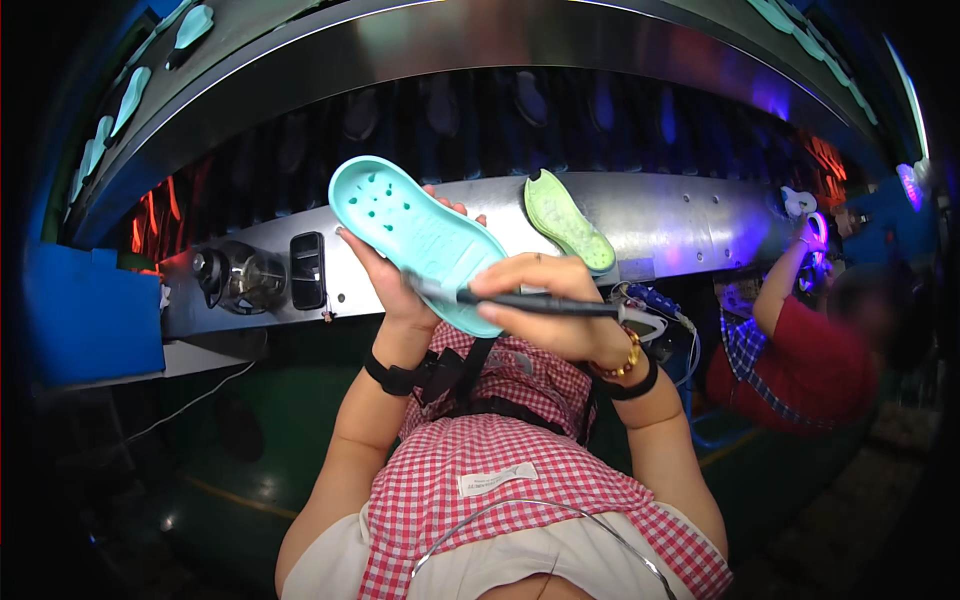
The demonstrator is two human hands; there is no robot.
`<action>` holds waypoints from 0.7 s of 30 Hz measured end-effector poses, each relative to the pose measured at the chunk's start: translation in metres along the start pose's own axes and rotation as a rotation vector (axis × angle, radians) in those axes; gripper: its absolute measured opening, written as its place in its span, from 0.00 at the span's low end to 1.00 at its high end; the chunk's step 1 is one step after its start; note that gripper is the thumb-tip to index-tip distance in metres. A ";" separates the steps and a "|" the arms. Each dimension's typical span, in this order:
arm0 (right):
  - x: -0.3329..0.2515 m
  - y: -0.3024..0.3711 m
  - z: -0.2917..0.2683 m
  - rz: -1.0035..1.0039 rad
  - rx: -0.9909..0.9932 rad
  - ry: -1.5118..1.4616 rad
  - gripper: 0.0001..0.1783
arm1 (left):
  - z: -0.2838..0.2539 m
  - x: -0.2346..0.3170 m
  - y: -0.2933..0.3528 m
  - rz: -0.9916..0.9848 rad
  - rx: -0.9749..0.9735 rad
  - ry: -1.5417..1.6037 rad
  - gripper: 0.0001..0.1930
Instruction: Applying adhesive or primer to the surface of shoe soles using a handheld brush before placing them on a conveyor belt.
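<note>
My left hand (pixel 395 280) holds a turquoise shoe sole (pixel 415 235) from underneath, tilted up with its dotted face toward me. My right hand (pixel 545 305) grips a dark pen-like tool (pixel 530 302), whose tip touches the lower end of the sole. Both wrists wear black bands, and the right also has a beaded bracelet. A light green sole (pixel 568 222) rests on the metal ledge (pixel 680 225) just behind my right hand.
A curved metal machine (pixel 450 60) with a dark slot of hanging soles spans the back. A switch panel (pixel 307 270) and round fitting (pixel 235 278) sit at left. A blue box (pixel 90 315) stands far left. A person in red (pixel 800 350) works at right.
</note>
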State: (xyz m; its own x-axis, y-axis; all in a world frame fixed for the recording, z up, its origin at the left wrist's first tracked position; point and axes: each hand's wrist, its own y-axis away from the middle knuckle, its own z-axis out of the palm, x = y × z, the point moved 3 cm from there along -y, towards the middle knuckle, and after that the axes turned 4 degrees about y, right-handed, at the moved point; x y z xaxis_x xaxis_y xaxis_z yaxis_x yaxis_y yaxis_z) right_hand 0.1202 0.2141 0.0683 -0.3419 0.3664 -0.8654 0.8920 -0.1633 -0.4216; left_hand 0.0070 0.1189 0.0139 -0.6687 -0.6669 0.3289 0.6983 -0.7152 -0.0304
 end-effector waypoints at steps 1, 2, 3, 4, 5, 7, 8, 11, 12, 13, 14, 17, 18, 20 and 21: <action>-0.011 0.003 0.003 0.053 -0.086 -0.031 0.11 | 0.000 0.007 0.002 0.024 -0.077 0.055 0.43; -0.015 0.006 0.003 0.046 -0.158 -0.096 0.10 | 0.000 0.010 0.004 0.034 -0.075 0.054 0.43; -0.017 0.008 -0.003 0.112 -0.052 -0.148 0.10 | 0.000 0.012 0.006 0.034 -0.037 -0.006 0.43; -0.017 0.010 -0.009 0.182 0.058 -0.194 0.10 | 0.001 0.011 0.006 0.028 -0.001 -0.062 0.43; -0.011 0.006 -0.014 0.039 0.140 0.017 0.10 | 0.001 0.009 0.005 0.029 0.030 -0.009 0.44; -0.003 0.008 -0.006 0.115 -0.008 -0.018 0.10 | 0.000 0.012 0.004 0.059 -0.001 -0.047 0.44; -0.006 0.009 -0.003 0.070 -0.109 -0.027 0.10 | -0.001 0.016 0.003 0.087 -0.031 -0.088 0.44; -0.012 0.018 -0.011 0.102 -0.172 -0.227 0.12 | 0.001 0.023 0.004 0.084 -0.053 -0.084 0.45; -0.010 0.019 -0.016 0.206 -0.094 -0.367 0.11 | 0.003 0.023 0.005 0.098 -0.080 -0.131 0.45; -0.004 0.018 -0.022 0.307 0.024 -0.280 0.11 | 0.010 0.021 0.004 0.088 -0.042 -0.081 0.45; 0.003 0.014 -0.021 0.299 0.066 -0.167 0.11 | 0.009 0.020 0.004 0.084 -0.042 -0.076 0.45; -0.003 0.022 -0.008 0.093 -0.166 -0.089 0.12 | 0.008 0.025 0.006 0.024 -0.086 -0.164 0.46; -0.005 0.024 -0.011 0.016 -0.195 -0.112 0.11 | 0.009 0.024 0.005 0.023 -0.086 -0.164 0.46; 0.002 0.030 -0.018 0.293 -0.113 -0.574 0.10 | 0.007 0.023 0.004 0.027 -0.024 -0.119 0.46; 0.005 0.029 -0.023 0.425 0.028 -0.493 0.10 | 0.008 0.021 0.005 0.012 0.020 -0.136 0.46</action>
State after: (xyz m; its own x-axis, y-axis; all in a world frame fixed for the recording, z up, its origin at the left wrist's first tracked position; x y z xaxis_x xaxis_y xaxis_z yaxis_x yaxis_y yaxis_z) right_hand 0.1510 0.2321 0.0577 -0.0623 -0.1974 -0.9783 0.9735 -0.2280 -0.0160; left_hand -0.0019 0.1031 0.0284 -0.6205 -0.6397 0.4536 0.7119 -0.7021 -0.0162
